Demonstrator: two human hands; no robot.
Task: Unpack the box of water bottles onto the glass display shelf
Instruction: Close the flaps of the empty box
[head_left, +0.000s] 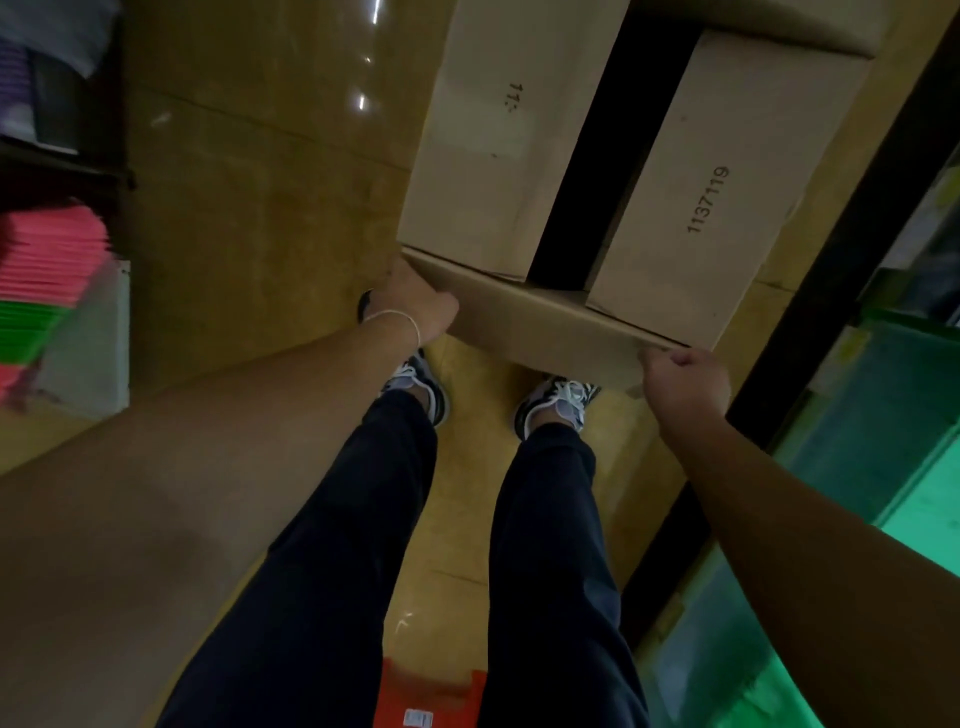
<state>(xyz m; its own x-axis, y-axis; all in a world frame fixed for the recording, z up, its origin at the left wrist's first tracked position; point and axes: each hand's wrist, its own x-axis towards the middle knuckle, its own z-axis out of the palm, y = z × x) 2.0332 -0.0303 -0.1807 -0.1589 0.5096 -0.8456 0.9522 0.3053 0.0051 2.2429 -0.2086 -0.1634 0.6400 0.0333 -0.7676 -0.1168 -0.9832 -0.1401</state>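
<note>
Cardboard box (717, 197), top flaps parted, far side of the person's shoes (558, 402), over tan floor (249, 234). Left hand (415, 306): grip closed on near-left corner. Right hand (685, 382): grip curled round near-right edge.

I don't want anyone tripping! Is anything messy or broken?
Nothing looks broken or spilled. While the left hand and right hand grip the box, an orange thing lies on the floor behind the shoes; stepping back might catch it.
</note>
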